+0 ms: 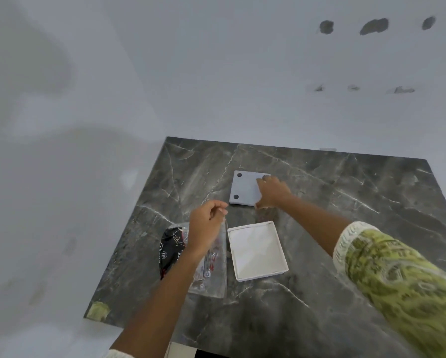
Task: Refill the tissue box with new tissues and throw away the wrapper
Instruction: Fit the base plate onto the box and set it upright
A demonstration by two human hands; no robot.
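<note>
On the dark marble table (346,202), a white square tissue box (257,250) lies open side up, filled with white tissues. Beyond it lies a flat grey square base plate (245,188) with two dark dots along its left side. My right hand (272,192) rests on the plate's right part, thumb at its near edge. To the left of the box is a clear plastic wrapper (211,264) with black and red print. My left hand (207,226) hovers over the wrapper with fingers curled; whether it pinches the film is unclear.
The table stands in a corner against pale walls. A small yellow-green patch (98,310) marks the table's near left corner. Bare marble stretches to the right of the box and plate.
</note>
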